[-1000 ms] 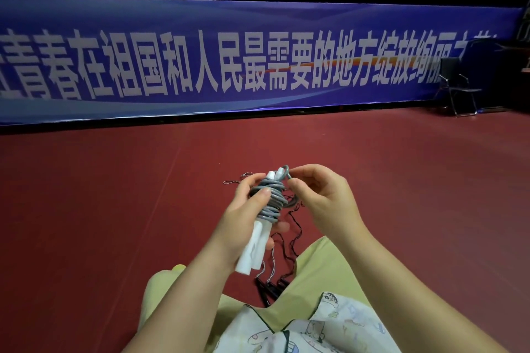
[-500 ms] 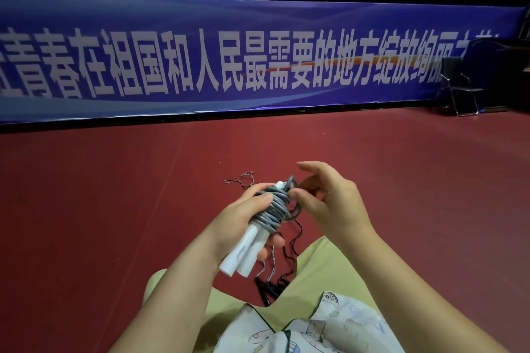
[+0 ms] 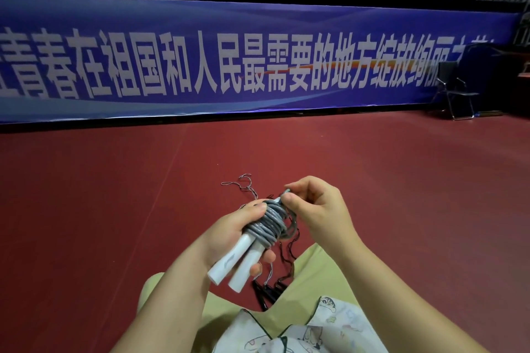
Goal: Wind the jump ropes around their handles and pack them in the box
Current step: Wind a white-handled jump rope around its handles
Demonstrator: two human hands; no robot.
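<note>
two smooth white cylindrical handles (image 3: 235, 265) gripped side by side in left hand (image 3: 229, 233), grey cord (image 3: 268, 222) coiled tight round their far ends. cord's end pinched by right hand (image 3: 318, 209). thin black ropes (image 3: 282, 272) partly hidden behind, on red floor (image 3: 114, 195).

Blue banner (image 3: 258, 57) along the far wall, big white Chinese characters in one row: 青春在祖国和人民最需要的地方绽放绚丽, first character at the left edge cut off, last ones at the right hidden behind a folding chair (image 3: 456, 94). White jump rope handles (image 3: 238, 264): a thin grey swoosh-like logo mark on one, no letters legible. Printed cartoon figures on the shirt (image 3: 315, 332), no readable text.
</note>
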